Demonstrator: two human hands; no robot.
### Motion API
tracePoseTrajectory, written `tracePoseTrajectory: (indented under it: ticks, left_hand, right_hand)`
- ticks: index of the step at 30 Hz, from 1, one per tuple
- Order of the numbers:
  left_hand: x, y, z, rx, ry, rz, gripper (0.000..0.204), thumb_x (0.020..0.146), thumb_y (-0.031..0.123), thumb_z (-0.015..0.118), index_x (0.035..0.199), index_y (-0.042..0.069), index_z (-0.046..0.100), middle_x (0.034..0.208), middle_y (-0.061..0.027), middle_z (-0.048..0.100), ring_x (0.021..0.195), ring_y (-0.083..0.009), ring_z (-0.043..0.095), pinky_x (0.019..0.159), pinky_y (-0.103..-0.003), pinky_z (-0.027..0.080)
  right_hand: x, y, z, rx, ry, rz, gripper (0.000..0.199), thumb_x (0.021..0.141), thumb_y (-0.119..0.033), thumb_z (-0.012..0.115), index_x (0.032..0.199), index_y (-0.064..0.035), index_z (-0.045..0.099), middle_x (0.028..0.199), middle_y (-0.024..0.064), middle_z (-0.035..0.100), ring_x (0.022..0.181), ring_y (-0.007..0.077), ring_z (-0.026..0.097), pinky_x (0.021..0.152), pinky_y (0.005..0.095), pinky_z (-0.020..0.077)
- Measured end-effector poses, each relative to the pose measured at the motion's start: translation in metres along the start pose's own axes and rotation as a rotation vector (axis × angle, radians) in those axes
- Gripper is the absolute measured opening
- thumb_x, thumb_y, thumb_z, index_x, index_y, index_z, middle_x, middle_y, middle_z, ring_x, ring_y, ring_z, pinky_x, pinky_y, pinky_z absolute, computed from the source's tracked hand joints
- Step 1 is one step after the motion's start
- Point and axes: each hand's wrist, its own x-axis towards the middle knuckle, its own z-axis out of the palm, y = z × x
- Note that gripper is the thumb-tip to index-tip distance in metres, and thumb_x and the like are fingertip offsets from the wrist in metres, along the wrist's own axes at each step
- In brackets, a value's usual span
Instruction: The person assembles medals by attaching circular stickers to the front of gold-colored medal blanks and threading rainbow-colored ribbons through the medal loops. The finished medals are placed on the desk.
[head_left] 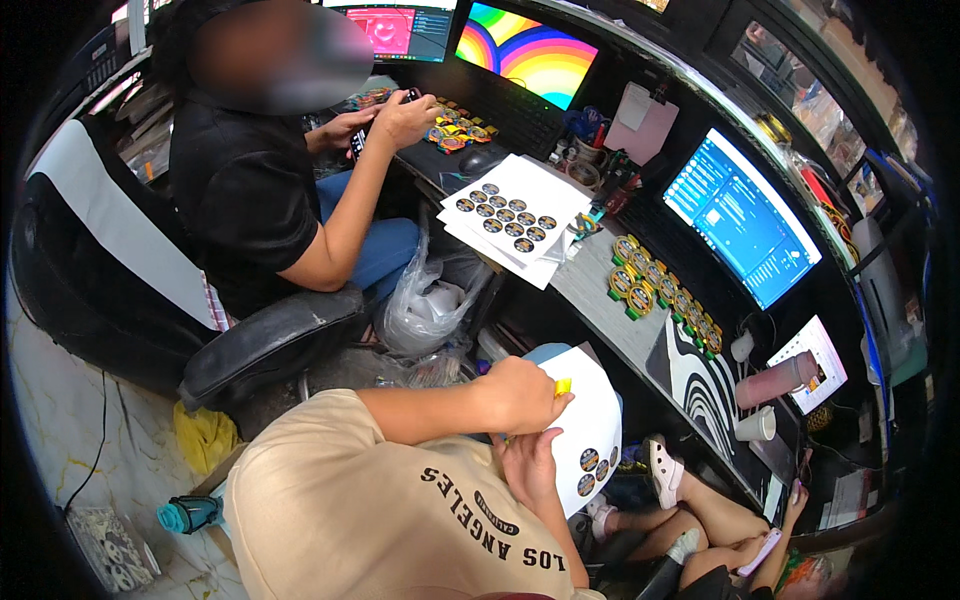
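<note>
- Landmark: the white paper sheet with a few round dark stickers (592,430). We hold it in front of our beige shirt (380,510), between both hands.
- Left hand (518,395): on the sheet's upper left edge, fingers clenched, pinching a small yellow piece (562,387) against the paper.
- Right hand (530,462): just below the left, fingers flat on the sheet's left edge. We cannot tell whether it clamps the paper or only props it.
- The remaining stickers sit at the sheet's lower end; the rest of it is bare.
- Above the sheet, on the grey desk (600,300): a fanned stack of white sheets full of round dark stickers (512,215).
- Up and right of the sheet: a row of round green-and-yellow badges (660,290), then a monitor with a blue screen (745,215).
- Right of the sheet: a pink tumbler (780,378) and a white cup (757,425).
- Below right of the sheet: another person's legs and a white shoe (665,465).
- Far up left of the sheet: a co-worker in a black shirt (240,180), seated, both hands at the desk.
- Left of the sheet: a crumpled clear plastic bag (425,300), well apart.
- Far lower left: a teal bottle (188,513) on the floor.
</note>
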Motion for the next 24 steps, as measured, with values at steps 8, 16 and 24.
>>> tracePoseTrajectory:
  ticks: [8, 16, 24]
  left_hand:
    - [-0.011, 0.005, -0.011, -0.049, -0.156, 0.37, 0.06, 0.102, 0.039, 0.032, 0.07, -0.001, 0.063, 0.064, -0.0213, 0.061, 0.059, -0.0393, 0.062, 0.057, -0.049, 0.051]
    - [-0.007, 0.009, 0.004, -0.008, -0.073, 0.333, 0.047, 0.101, 0.035, 0.036, 0.084, 0.002, 0.065, 0.066, -0.0205, 0.063, 0.061, -0.0389, 0.063, 0.057, -0.048, 0.051]
    - [-0.004, 0.003, 0.012, -0.045, -0.37, 0.346, 0.038, 0.093, 0.032, 0.044, 0.083, 0.003, 0.067, 0.078, -0.0177, 0.067, 0.07, -0.0315, 0.066, 0.068, -0.047, 0.051]
  right_hand:
    - [0.001, -0.016, -0.007, 0.22, -0.079, -0.184, 0.067, 0.093, -0.049, 0.05, 0.151, -0.0264, 0.025, 0.157, 0.0078, 0.023, 0.142, 0.0272, 0.028, 0.115, 0.0509, 0.0233]
    - [-0.006, -0.026, -0.026, 0.285, 0.191, -0.277, 0.027, 0.099, -0.022, 0.05, 0.123, -0.0122, 0.057, 0.142, 0.0148, 0.047, 0.128, 0.028, 0.047, 0.107, 0.0488, 0.0374]
    - [-0.005, -0.036, -0.011, 0.114, 0.251, -0.286, 0.041, 0.098, -0.024, 0.05, 0.131, 0.0005, 0.048, 0.132, 0.0211, 0.053, 0.121, 0.0301, 0.052, 0.106, 0.0439, 0.0396]
